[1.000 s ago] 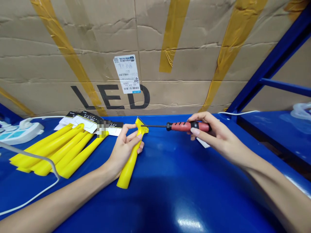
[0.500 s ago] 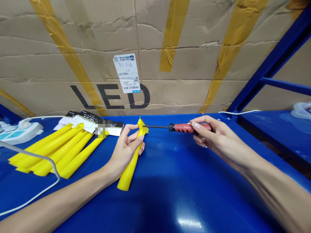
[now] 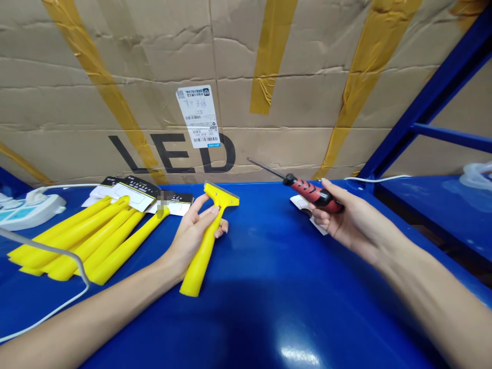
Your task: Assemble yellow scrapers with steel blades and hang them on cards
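My left hand (image 3: 196, 225) is closed around the neck of a yellow scraper (image 3: 200, 256), its wide head with a metal strip turned up and its handle pointing down toward me. In my right hand (image 3: 342, 210) is a screwdriver (image 3: 307, 190) with a red and black handle. Its thin shaft points up and left, apart from the scraper. Partly hidden behind my right hand, a white card (image 3: 302, 202) lies on the blue surface.
Several yellow scrapers (image 3: 77, 230) with black and white cards lie on the blue shelf (image 3: 246, 318) at left. Beside them are a white power strip (image 3: 34, 210) and a cable (image 3: 82, 269). A large cardboard box (image 3: 300, 138) stands behind; a blue frame post (image 3: 400, 113) rises at right.
The screwdriver tip has come away from the scraper head and swung up and right. The scraper has turned so its broad face shows. The white card behind my right hand is now more visible.
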### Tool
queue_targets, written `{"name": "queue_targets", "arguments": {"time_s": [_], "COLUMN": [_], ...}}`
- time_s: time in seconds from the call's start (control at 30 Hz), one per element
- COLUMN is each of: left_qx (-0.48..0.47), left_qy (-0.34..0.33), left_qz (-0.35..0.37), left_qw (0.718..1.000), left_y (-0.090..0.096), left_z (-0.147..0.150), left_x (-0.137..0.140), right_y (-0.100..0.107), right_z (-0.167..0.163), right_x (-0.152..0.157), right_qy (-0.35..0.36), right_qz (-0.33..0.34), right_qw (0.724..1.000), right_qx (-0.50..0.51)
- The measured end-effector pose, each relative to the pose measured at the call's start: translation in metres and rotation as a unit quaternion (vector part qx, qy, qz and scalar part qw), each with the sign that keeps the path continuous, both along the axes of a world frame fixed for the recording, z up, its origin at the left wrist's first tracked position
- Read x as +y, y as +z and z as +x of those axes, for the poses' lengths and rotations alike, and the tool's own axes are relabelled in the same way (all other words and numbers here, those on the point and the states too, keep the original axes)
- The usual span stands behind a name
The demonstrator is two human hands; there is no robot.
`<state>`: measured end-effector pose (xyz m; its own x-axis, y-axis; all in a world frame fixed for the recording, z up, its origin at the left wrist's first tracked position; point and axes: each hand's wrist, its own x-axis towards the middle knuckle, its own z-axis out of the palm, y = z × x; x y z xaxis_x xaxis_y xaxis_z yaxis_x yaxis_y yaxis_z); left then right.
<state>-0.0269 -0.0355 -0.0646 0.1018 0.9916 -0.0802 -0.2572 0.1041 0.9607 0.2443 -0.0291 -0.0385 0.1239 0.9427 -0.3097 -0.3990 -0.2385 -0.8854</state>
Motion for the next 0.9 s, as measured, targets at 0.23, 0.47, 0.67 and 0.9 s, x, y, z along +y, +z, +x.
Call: {"name": "queue_targets", "arguments": {"time_s": [0.23, 0.47, 0.67, 0.9], "left_qx": [-0.001, 0.025, 0.040, 0.028], "left_qy": [-0.037, -0.070, -0.077, -0.059], "left_qz": [-0.021, -0.014, -0.011, -0.029], "left_qw": [0.999, 0.997, 0.996, 0.997], "left_y": [-0.001, -0.003, -0.001, 0.002], "left_z": [0.000, 0.000, 0.002, 0.008], "left_x": [0.000, -0.001, -0.003, -0.003], "right_y": [0.002, -0.016, -0.026, -0.020], "right_z": [-0.010, -0.027, -0.036, -0.036], "right_x": [-0.009, -0.017, -0.020, -0.023], "right_qy": [0.107, 0.129, 0.151, 0.171], "right_qz": [0.040, 0.179, 0.229, 0.194], "right_qw": [0.991, 0.869, 0.690, 0.700], "right_qx": [-0.066, -0.444, -0.670, -0.666]}}
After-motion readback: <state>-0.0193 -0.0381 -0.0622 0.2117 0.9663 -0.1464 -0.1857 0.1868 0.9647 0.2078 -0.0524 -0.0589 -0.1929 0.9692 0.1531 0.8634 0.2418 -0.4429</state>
